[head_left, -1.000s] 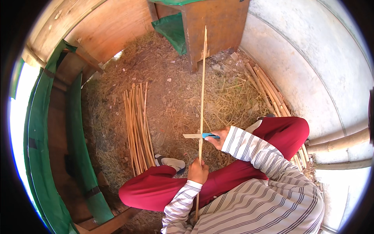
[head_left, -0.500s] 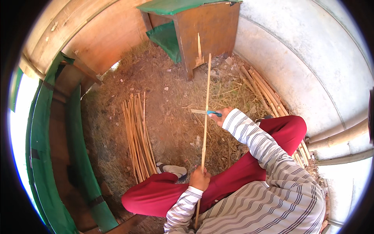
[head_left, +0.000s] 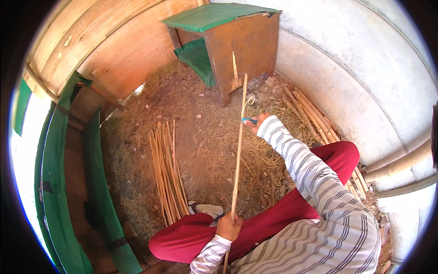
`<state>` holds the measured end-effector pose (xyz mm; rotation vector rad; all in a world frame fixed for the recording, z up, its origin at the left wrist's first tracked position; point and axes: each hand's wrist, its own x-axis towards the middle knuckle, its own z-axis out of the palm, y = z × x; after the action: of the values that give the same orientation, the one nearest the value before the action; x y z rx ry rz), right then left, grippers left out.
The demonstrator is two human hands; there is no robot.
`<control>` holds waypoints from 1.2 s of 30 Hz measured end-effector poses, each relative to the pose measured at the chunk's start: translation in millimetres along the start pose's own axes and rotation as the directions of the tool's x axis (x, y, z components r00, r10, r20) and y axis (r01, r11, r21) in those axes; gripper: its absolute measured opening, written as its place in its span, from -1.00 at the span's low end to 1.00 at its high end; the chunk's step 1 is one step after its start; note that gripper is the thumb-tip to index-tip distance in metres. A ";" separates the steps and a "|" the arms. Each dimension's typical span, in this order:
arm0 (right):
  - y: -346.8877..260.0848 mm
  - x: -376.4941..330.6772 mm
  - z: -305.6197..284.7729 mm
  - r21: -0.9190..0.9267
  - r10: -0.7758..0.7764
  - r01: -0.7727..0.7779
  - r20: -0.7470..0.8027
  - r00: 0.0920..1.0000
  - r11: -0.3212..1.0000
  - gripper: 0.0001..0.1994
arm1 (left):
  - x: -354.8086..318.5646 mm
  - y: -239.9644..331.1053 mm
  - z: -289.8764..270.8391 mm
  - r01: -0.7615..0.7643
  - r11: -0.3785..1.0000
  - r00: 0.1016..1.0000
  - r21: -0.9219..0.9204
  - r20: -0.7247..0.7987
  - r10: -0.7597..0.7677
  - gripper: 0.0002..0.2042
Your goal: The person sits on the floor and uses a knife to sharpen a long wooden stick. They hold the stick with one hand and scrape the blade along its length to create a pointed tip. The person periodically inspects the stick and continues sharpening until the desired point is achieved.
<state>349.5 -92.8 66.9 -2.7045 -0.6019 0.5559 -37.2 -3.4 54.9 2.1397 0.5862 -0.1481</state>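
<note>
A long, thin wooden stick point(head_left: 237, 169) rises away from my lap, its far end pointing toward the cabinet. My left hand point(head_left: 229, 228) is wrapped round its lower part, above my folded legs. Farther up, my right hand point(head_left: 259, 121) grips a blue-handled knife point(head_left: 248, 120) against the stick; its blade is hardly visible from here. Just beyond the knife, a pale curled shaving point(head_left: 250, 99) stands off the stick's right side.
Left of centre, a bundle of sticks point(head_left: 165, 173) lies on the dirt floor near my shoe point(head_left: 207, 208). More sticks point(head_left: 315, 114) lie along the right wall. A brown cabinet point(head_left: 246, 50) with a green top stands ahead; a green-covered bench point(head_left: 98, 182) lines the left. Dry shavings point(head_left: 262, 155) litter the ground.
My right hand and the knife have moved a little farther up the stick, and a curled shaving now shows. My left hand still holds the lower part; the whole view has shifted slightly.
</note>
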 end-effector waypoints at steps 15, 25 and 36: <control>74.5 66.6 -12.9 0.134 0.345 -0.319 -0.275 0.897 0.938 -0.41 | -91.8 -25.9 -4.0 0.019 0.992 0.999 0.123 0.024 -0.022 -0.88; 156.9 75.6 -25.4 0.173 0.358 -0.313 -0.476 0.804 0.934 -0.37 | -103.2 -21.4 -15.8 0.066 0.996 0.991 -0.061 0.118 -0.058 -0.87; 25.9 -69.5 12.8 0.617 -0.078 -0.027 0.142 0.987 0.786 -0.45 | -32.7 -13.1 -1.7 0.045 0.971 0.984 -0.234 0.177 -0.003 -0.80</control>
<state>294.6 -144.3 66.8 -2.0351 -0.3975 0.8072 -72.3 -7.2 56.5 1.8656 0.5003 -0.2637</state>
